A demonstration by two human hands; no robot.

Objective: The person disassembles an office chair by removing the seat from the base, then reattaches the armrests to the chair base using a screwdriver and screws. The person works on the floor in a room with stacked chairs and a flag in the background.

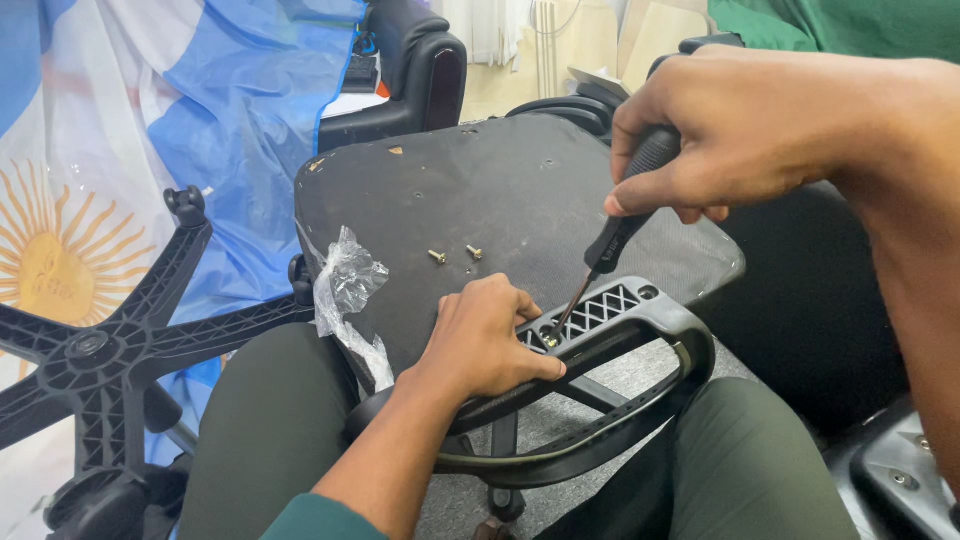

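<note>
An upturned black chair seat [500, 190] rests over my lap, its flat underside facing up. My left hand [485, 335] grips a black plastic armrest [640, 345] and presses it against the seat's near edge. My right hand [730, 130] is closed around the black handle of a screwdriver [615, 240], whose tip sits on a screw in the armrest's ribbed mounting plate [595, 312]. Two loose brass screws [455, 254] lie on the seat underside just beyond my left hand.
A black five-star chair base [110, 345] with castors lies at the left on a blue-and-white cloth with a yellow sun [60, 260]. Crumpled clear plastic [350, 285] hangs at the seat's left edge. Another black chair [420, 70] stands behind. A black metal part [900, 470] sits bottom right.
</note>
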